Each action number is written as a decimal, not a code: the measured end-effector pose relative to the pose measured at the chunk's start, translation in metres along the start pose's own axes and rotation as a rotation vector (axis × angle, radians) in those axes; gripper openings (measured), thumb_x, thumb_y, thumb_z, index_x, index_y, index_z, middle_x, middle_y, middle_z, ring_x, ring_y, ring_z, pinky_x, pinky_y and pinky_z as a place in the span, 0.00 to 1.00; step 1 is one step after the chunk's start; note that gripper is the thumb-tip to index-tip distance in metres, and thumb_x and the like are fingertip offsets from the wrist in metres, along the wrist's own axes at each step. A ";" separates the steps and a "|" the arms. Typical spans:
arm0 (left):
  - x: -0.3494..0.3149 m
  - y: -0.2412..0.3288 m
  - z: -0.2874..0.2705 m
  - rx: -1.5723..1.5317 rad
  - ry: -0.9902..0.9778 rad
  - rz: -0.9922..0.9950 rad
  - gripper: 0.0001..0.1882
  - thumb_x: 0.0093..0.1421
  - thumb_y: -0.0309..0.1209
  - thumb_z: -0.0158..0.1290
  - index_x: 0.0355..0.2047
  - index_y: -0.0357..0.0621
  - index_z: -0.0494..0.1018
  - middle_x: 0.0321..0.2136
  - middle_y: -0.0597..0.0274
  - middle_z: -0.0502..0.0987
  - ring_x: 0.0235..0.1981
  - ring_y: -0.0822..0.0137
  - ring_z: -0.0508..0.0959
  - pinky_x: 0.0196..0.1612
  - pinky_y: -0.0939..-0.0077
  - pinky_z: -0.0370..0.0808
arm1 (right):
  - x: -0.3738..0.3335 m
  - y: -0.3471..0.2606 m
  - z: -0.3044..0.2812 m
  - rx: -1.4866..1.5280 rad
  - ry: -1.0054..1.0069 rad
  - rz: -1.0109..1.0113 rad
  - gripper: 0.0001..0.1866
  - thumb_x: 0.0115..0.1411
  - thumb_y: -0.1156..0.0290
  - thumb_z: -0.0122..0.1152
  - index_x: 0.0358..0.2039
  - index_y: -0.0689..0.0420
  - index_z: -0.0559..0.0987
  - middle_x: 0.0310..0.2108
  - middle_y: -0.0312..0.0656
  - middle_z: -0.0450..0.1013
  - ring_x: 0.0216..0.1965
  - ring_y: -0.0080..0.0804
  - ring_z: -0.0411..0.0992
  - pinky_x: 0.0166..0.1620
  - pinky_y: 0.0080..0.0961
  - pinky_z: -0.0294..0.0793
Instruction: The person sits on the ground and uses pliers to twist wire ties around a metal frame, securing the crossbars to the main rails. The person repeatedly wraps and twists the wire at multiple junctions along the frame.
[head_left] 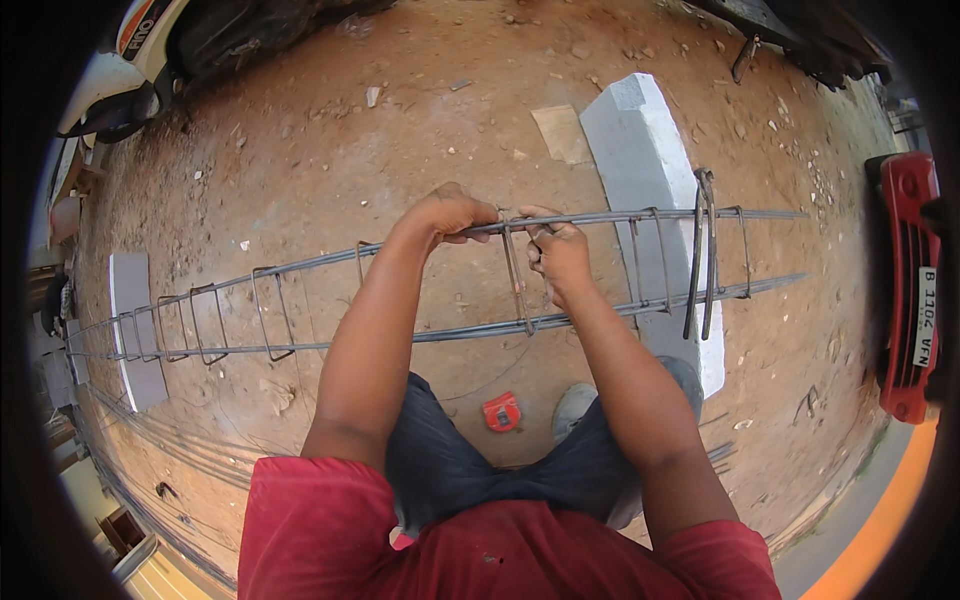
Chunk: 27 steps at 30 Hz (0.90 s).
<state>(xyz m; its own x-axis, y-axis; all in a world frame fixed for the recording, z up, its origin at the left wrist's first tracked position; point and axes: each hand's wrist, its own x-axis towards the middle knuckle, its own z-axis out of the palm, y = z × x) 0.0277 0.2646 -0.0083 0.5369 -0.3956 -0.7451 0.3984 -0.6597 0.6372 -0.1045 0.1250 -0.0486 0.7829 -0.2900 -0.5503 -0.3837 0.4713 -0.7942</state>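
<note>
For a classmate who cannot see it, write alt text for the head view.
Seen from above, a person's left hand grips the top bar of a long rebar cage while the right hand works at a stirrup. The cage rests across grey concrete blocks on red dirt; a red tape measure lies below.

A grey concrete block (645,180) lies at one o'clock on the red dirt ground (330,150) — a second grey block (135,330) at nine. A small red tape measure (502,411) sits near centre — a red vehicle (908,290) at three.
</note>
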 end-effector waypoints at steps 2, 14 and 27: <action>0.001 -0.002 -0.002 -0.055 -0.011 0.003 0.07 0.51 0.32 0.65 0.25 0.42 0.80 0.23 0.64 0.81 0.24 0.74 0.79 0.26 0.79 0.71 | -0.001 0.000 -0.002 0.076 -0.014 0.028 0.14 0.64 0.80 0.51 0.50 0.61 0.75 0.32 0.36 0.73 0.18 0.15 0.60 0.18 0.13 0.56; -0.002 -0.001 -0.001 -0.082 -0.018 0.014 0.09 0.50 0.30 0.65 0.32 0.40 0.81 0.25 0.64 0.81 0.27 0.72 0.77 0.29 0.77 0.72 | -0.009 -0.004 -0.002 0.049 0.031 0.127 0.07 0.64 0.72 0.56 0.41 0.59 0.76 0.21 0.33 0.69 0.14 0.14 0.56 0.16 0.14 0.52; 0.005 0.000 0.001 0.020 -0.048 0.050 0.10 0.52 0.27 0.62 0.35 0.37 0.80 0.29 0.60 0.81 0.30 0.71 0.78 0.32 0.78 0.72 | -0.004 0.001 -0.003 -0.221 0.093 0.016 0.11 0.61 0.67 0.59 0.32 0.63 0.80 0.18 0.37 0.71 0.15 0.21 0.65 0.14 0.23 0.70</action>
<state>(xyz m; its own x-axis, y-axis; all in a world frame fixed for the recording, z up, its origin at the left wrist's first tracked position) 0.0302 0.2620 -0.0123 0.5193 -0.4579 -0.7216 0.3572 -0.6508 0.6700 -0.1097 0.1238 -0.0476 0.7315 -0.3646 -0.5762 -0.5011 0.2857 -0.8169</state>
